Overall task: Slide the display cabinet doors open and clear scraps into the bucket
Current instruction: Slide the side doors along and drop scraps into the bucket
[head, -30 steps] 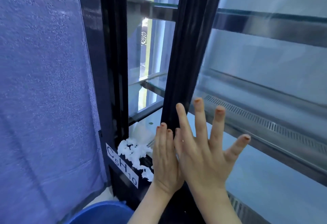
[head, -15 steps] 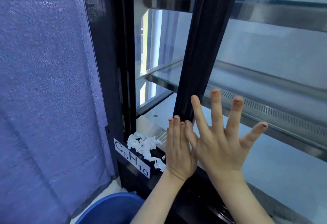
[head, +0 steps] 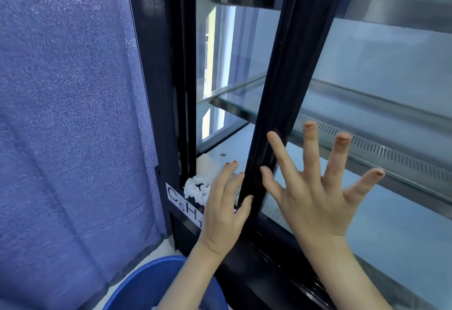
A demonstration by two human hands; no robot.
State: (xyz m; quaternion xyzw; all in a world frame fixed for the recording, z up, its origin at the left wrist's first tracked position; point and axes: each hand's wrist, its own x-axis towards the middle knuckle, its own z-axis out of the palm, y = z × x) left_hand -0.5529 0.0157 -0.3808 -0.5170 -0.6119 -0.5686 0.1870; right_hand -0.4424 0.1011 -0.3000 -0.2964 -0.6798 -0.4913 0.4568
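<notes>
Glass door (head: 381,69), smooth, under right hand (head: 315,194): splayed flat, holding nothing | left hand (head: 225,209): fingers straight, empty, thumb on black upright stile (head: 276,114) | scraps (head: 195,189): white, crumpled, on sill just left of left hand, the nearer one | bucket (head: 137,282): blue, round, below.

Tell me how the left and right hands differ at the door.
The left hand has its fingers close together; the right hand splays them wide. The left hand sits left of the door frame, thumb against it; the right hand lies over the glass right of it. Both are open, holding nothing.
</notes>
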